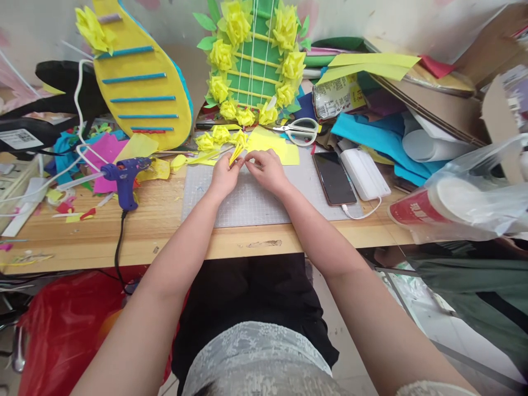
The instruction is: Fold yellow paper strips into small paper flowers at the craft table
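My left hand (225, 177) is closed on a folded piece of yellow paper (237, 155) that sticks up from its fingers, above the grey cutting mat (251, 203). Just to its right, my right hand (268, 170) has its fingers bent into a pinch, tips close to the left thumb. What lies between those fingertips is too small to make out. Behind the hands is a flat sheet of yellow paper (289, 153). Small yellow paper roses (205, 143) lie behind the left hand. White-handled scissors (303, 132) rest at the mat's back edge.
A purple glue gun (127, 181) stands left, its cord over the table edge. A phone (334, 179) and white power bank (365, 173) lie right, beside a bagged cup (429, 206). Behind stand a flower-trimmed green board (258, 71) and a yellow pear-shaped board (144, 88).
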Demonstrator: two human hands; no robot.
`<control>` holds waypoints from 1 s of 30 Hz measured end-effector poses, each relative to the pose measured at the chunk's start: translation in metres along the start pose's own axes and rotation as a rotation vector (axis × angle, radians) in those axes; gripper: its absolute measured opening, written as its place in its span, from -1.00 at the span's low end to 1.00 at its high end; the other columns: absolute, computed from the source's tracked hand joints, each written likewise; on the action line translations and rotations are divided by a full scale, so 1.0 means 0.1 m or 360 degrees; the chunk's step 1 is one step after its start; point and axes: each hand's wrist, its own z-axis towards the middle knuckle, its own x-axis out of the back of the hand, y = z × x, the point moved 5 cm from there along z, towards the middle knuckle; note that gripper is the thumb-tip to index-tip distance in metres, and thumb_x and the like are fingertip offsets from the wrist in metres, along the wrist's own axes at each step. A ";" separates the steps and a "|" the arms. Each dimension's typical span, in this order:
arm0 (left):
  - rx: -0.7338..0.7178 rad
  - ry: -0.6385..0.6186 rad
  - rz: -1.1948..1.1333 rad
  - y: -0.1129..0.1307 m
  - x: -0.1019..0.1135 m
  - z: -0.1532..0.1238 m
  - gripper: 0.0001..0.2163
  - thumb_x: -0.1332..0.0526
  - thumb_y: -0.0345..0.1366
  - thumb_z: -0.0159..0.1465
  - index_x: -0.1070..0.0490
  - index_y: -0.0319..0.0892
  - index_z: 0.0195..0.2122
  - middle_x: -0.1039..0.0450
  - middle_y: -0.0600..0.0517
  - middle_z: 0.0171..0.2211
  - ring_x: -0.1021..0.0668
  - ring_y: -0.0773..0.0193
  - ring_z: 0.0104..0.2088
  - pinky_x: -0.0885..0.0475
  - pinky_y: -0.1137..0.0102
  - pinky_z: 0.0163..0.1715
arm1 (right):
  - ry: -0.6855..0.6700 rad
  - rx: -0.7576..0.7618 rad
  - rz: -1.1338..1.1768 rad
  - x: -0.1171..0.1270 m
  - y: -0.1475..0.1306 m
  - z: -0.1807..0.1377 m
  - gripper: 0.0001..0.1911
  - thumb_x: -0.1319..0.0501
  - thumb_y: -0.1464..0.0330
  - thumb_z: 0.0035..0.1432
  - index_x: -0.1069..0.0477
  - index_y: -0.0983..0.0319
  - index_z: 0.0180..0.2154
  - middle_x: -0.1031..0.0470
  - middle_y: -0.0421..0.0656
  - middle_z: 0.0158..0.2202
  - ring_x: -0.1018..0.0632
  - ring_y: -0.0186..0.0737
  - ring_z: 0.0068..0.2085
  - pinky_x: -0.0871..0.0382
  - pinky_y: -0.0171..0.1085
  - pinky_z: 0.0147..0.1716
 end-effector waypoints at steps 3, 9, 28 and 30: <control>0.0160 0.0029 -0.0094 0.05 -0.01 -0.03 -0.88 -0.27 -0.37 0.17 -0.34 -0.18 -0.47 -0.24 0.16 -0.56 -0.31 0.45 -0.56 -0.22 0.53 -0.51 | 0.0072 -0.0012 0.0014 0.00 0.02 0.00 -0.80 -0.08 0.29 0.22 -0.46 0.18 -0.27 -0.45 -0.14 -0.37 -0.36 -0.16 -0.22 -0.19 -0.17 -0.11; 0.0753 -0.0191 -0.0875 0.22 -0.05 -0.15 -0.87 -0.09 -0.28 0.32 -0.35 -0.16 -0.35 0.00 0.20 -0.60 -0.14 0.48 -0.67 -0.15 0.56 -0.67 | 0.0254 -0.0313 0.0440 0.04 0.27 0.04 -0.66 -0.01 0.09 0.25 -0.37 0.18 -0.26 -0.32 -0.22 -0.47 -0.34 -0.27 -0.34 -0.23 -0.24 -0.24; 0.1096 -0.0919 -0.1030 0.21 -0.30 -0.30 -0.81 -0.01 -0.43 0.29 -0.37 -0.28 -0.40 -0.07 0.15 -0.60 -0.21 0.51 -0.69 -0.03 0.65 -0.79 | 0.0135 -0.0168 0.1342 -0.02 0.30 0.11 -0.24 -0.32 0.03 -0.06 -0.13 0.02 0.14 -0.31 -0.10 0.14 -0.41 -0.12 0.10 -0.47 -0.15 -0.06; 0.1074 -0.0956 -0.1006 0.20 -0.32 -0.30 -0.82 -0.01 -0.43 0.30 -0.36 -0.29 -0.39 -0.08 0.16 -0.60 -0.21 0.51 -0.69 -0.04 0.66 -0.80 | 0.0141 -0.0160 0.1376 -0.07 0.33 0.12 -0.23 -0.33 0.06 -0.07 -0.10 -0.01 0.15 -0.30 -0.11 0.14 -0.42 -0.11 0.09 -0.48 -0.14 -0.05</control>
